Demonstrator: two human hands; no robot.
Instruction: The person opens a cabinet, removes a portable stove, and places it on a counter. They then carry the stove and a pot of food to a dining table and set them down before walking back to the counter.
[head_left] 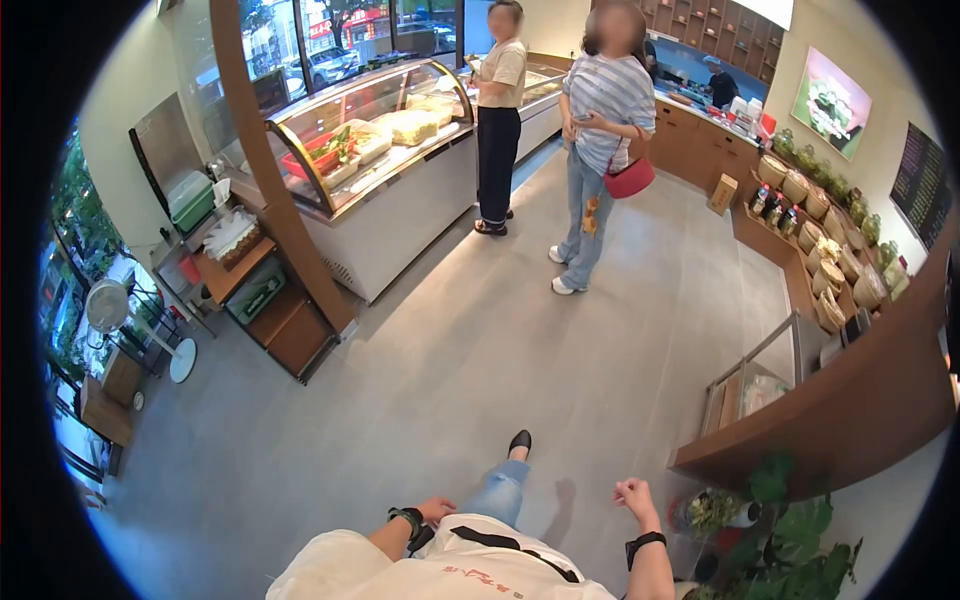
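My left hand (435, 509) hangs beside my waist, close to my cream shirt (400, 572); its fingers are small and partly turned away, so their grip does not show. A dark band (408, 520) circles that wrist. On the other side, my right hand (632, 493) is raised a little in front of me with its fingers curled in and nothing visible in them. A black watch (645, 543) sits on the right wrist. Below the right hand stands a potted plant (708, 510), apart from it. One black shoe (520, 441) of mine is stepped forward on the grey floor (450, 370).
Ahead left is a glass display case (410, 190) with food trays. Two people stand beyond, one with a red handbag (629, 178). A wooden cart (280, 310) and a fan (108, 305) are left. Baskets (826, 268) and a curved brown counter (830, 425) line the right.
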